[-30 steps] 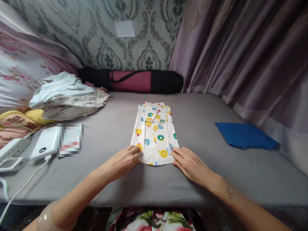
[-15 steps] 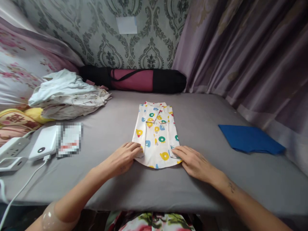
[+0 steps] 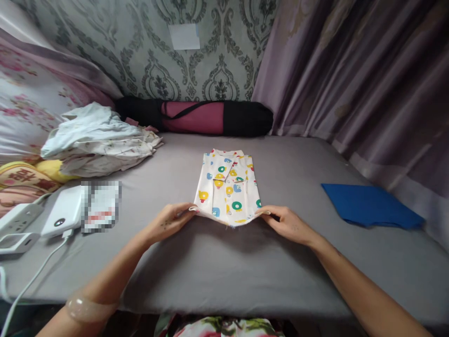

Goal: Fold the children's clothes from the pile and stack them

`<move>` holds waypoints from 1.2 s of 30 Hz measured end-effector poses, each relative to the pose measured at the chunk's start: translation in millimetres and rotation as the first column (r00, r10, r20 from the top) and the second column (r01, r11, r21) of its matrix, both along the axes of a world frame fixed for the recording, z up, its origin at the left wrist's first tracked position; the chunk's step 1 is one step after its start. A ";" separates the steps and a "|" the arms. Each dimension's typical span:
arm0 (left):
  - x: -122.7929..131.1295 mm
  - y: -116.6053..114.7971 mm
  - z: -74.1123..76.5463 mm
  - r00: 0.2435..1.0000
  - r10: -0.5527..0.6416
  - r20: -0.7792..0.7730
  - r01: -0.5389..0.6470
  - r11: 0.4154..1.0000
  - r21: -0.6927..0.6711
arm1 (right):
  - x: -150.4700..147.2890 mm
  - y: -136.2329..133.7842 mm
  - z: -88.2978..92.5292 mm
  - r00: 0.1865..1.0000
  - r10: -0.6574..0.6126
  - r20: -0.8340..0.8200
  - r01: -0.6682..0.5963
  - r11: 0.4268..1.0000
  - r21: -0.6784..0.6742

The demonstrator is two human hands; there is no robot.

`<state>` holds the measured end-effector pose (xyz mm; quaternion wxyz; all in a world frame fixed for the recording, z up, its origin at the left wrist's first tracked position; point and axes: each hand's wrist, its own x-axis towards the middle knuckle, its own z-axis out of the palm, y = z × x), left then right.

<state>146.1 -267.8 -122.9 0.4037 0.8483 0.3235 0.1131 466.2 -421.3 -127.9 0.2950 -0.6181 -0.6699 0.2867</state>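
A small white shirt (image 3: 228,185) with coloured prints lies folded lengthwise on the grey bed sheet (image 3: 217,267), collar away from me. My left hand (image 3: 170,220) pinches its near left corner and my right hand (image 3: 286,222) pinches its near right corner. Both hands are turned palm up and hold the near hem lifted off the sheet. The far part of the shirt still lies flat.
A pile of pale clothes (image 3: 100,140) sits at the far left. A white power bank (image 3: 63,215) with cable and a power strip (image 3: 17,220) lie at the left edge. A folded blue cloth (image 3: 372,206) lies right. A black and pink roll bag (image 3: 199,117) rests against the wall.
My hands went from lying flat on the shirt's near corners to pinching them. They turned palm up and raised the near hem off the sheet.
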 end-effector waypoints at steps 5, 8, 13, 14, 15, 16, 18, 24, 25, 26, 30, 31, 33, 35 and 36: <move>21.1 9.8 -14.0 0.961 0.278 0.012 -0.277 0.959 -0.062 | 1.9 21.4 -14.6 0.973 -0.229 0.016 0.230 0.973 -0.033; 30.2 13.2 -25.2 0.923 0.383 -0.025 -0.384 0.923 -0.027 | -3.1 27.2 -27.8 0.905 -0.400 0.141 0.404 0.915 0.005; 33.3 11.5 -32.8 0.922 0.383 -0.061 -0.378 0.922 0.078 | -14.4 24.0 -36.2 0.805 -0.465 0.368 0.478 0.876 0.062; 33.0 10.9 -34.0 0.924 0.377 -0.071 -0.368 0.923 0.112 | -16.1 23.0 -36.0 0.788 -0.464 0.405 0.476 0.876 0.077; 32.6 10.4 -35.4 0.924 0.374 -0.079 -0.360 0.921 0.151 | -17.5 22.2 -35.4 0.774 -0.459 0.436 0.471 0.878 0.087; 32.3 10.0 -36.8 0.923 0.375 -0.084 -0.354 0.915 0.192 | -18.7 21.7 -34.6 0.765 -0.452 0.458 0.464 0.881 0.092; 31.7 9.4 -39.4 0.920 0.383 -0.080 -0.351 0.899 0.263 | -20.3 21.0 -32.6 0.757 -0.431 0.490 0.451 0.888 0.084; 27.9 9.0 -42.6 0.920 0.383 -0.082 -0.347 0.894 0.284 | -15.6 20.1 -27.4 0.759 -0.383 0.527 0.436 0.900 0.026; 26.1 9.5 -43.3 0.919 0.384 -0.092 -0.345 0.894 0.287 | -12.7 19.9 -26.8 0.771 -0.374 0.516 0.428 0.904 0.016; 24.1 10.1 -43.9 0.916 0.389 -0.098 -0.345 0.888 0.303 | -9.4 19.6 -26.0 0.787 -0.361 0.500 0.415 0.910 0.004; 18.0 11.4 -40.9 0.921 0.390 -0.028 -0.330 0.814 0.479 | 2.1 17.7 -20.0 0.815 -0.352 0.460 0.372 0.927 0.050; 18.9 10.9 -38.3 0.928 0.372 0.010 -0.320 0.785 0.530 | 2.7 17.5 -17.7 0.811 -0.359 0.462 0.357 0.929 0.097; 25.5 8.4 -32.8 0.953 0.296 0.064 -0.274 0.752 0.599 | -0.2 18.2 -13.0 0.822 -0.313 0.475 0.252 0.949 0.189; 38.0 4.7 -29.2 0.983 0.171 0.066 -0.175 0.762 0.624 | -7.2 21.6 -9.7 0.844 -0.144 0.517 0.037 0.976 0.213; 45.6 2.9 -28.9 0.994 0.102 0.044 -0.107 0.772 0.627 | -11.3 24.4 -8.9 0.838 -0.041 0.545 -0.079 0.978 0.194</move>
